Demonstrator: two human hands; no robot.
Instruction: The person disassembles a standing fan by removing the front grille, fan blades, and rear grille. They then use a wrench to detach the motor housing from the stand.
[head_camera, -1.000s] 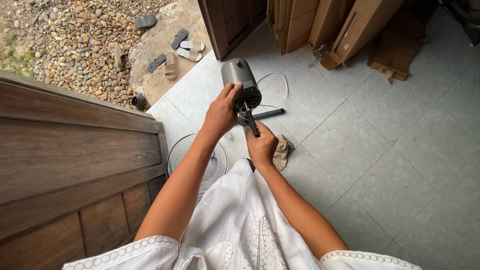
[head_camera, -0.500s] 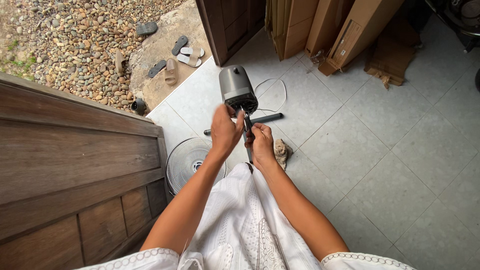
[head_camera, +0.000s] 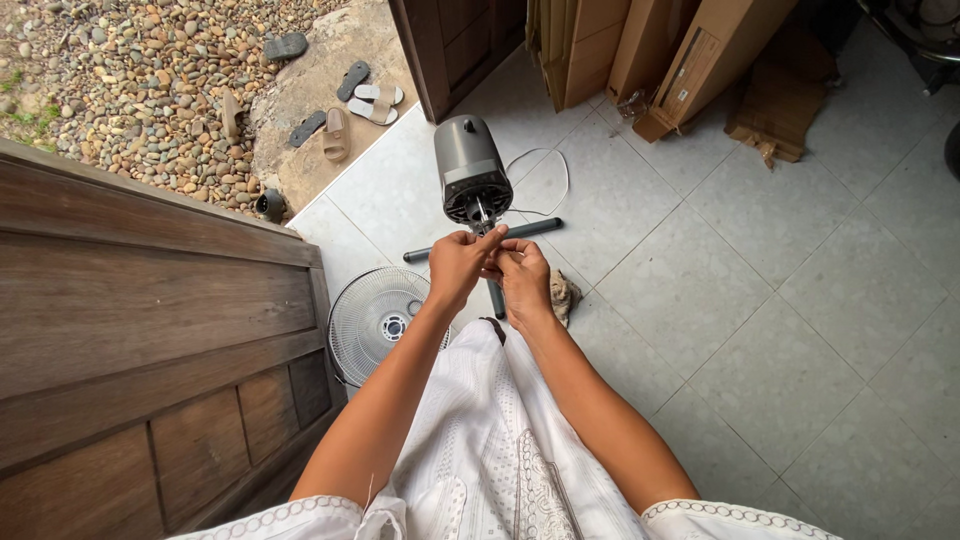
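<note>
A dark grey fan motor head (head_camera: 468, 178) stands on a black cross-shaped base (head_camera: 530, 229) on the tiled floor in front of me. Its short shaft points toward me. My left hand (head_camera: 458, 266) pinches the shaft tip with thumb and fingers. My right hand (head_camera: 523, 278) is curled right beside it, fingertips meeting the left hand at the same spot below the motor. What sits between the fingers is hidden. A white cable (head_camera: 545, 180) loops behind the motor.
A round white fan grille (head_camera: 378, 318) lies by my left knee, against a brown wooden bench (head_camera: 150, 330). A crumpled cloth (head_camera: 563, 296) lies by my right hand. Cardboard boxes (head_camera: 690, 60) lean at the back. Sandals (head_camera: 345, 105) and pebbles lie outside the door.
My left hand has let go of the motor housing and come down to the shaft. My right hand has risen to meet it. The view has shifted closer.
</note>
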